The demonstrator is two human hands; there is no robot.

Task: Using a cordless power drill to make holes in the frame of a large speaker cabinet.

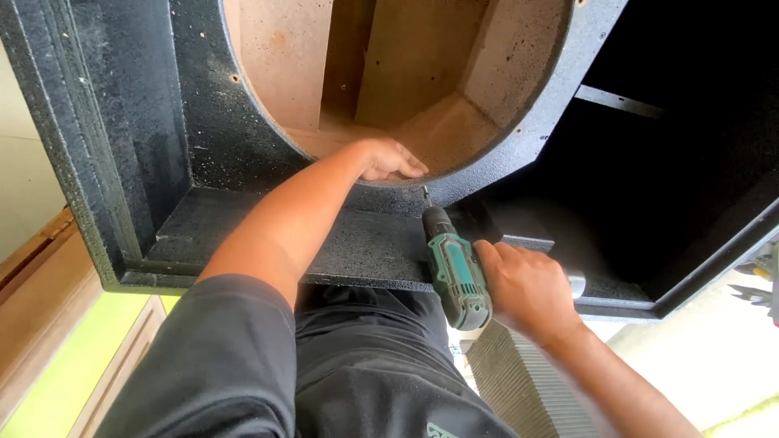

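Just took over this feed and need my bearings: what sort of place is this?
Probably a small workshop or a yard where speaker boxes are built. A big black textured speaker cabinet with a round cutout showing bare wood fills the view, the right hand holds a green cordless drill, and the left hand rests on the cutout's edge.

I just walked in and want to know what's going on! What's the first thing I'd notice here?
Probably the green cordless drill in the right hand, low in the middle, its tip pointing at the black speaker cabinet. Next, the big round hole at the top, showing bare wood inside. The left hand rests on the hole's lower edge.
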